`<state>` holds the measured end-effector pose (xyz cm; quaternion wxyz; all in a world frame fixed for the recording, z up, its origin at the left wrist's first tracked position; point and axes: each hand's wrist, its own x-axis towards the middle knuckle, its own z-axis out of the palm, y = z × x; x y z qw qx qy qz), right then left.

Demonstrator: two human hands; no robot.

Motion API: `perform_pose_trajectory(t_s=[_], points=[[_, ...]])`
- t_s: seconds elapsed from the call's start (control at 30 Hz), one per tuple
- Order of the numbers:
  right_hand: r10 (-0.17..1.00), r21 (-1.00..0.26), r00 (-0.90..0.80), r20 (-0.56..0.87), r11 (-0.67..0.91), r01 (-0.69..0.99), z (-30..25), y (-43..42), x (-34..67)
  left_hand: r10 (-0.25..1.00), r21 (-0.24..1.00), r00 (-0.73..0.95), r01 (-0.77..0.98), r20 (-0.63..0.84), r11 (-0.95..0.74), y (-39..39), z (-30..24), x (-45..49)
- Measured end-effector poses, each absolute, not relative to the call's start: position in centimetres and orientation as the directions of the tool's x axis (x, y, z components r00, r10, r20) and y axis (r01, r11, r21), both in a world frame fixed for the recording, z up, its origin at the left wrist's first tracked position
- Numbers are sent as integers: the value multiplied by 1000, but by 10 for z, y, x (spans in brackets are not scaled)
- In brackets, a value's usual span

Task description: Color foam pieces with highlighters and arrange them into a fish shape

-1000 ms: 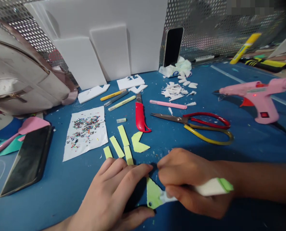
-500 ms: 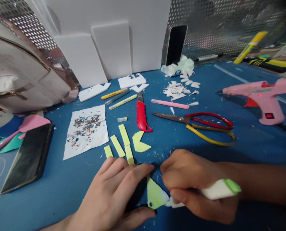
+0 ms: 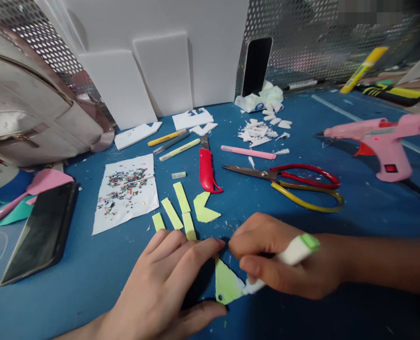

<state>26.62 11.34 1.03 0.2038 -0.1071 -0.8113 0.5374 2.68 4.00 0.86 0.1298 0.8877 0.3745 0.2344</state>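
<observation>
My left hand [image 3: 167, 283] lies near the front edge of the blue table with its fingers stretched over a light green triangular foam piece [image 3: 226, 285], pinning it down by its left side. My right hand [image 3: 277, 257] is closed round a white marker with a green end [image 3: 289, 257]; the marker tip touches the right edge of the green piece. Just beyond my left fingers lie several light green strips [image 3: 176, 210] and a green notched scrap [image 3: 203, 208].
Red-and-yellow scissors [image 3: 295, 182], a red utility knife [image 3: 207, 167], a pink pen [image 3: 247, 152], several markers [image 3: 172, 144] and white foam scraps [image 3: 263, 130] lie mid-table. Pink glue gun [image 3: 380, 139] at right. Glitter paper [image 3: 125, 191], a phone [image 3: 42, 231] and a bag [image 3: 29, 104] at left.
My right hand has tilted the marker more upright and shifted slightly left, the green end swinging up and inward. My left hand and the green piece stay put.
</observation>
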Motion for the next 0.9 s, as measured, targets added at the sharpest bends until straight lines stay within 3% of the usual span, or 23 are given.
perform_pose_trajectory(t_s=[0.13, 0.9], points=[[424, -959, -897, 125, 285, 1, 10, 115, 267, 727, 394, 609, 613, 316, -685, 41, 9, 27], [391, -987, -917, 78, 157, -17, 7, 116, 266, 717, 408, 613, 593, 331, -695, 41, 7, 26]])
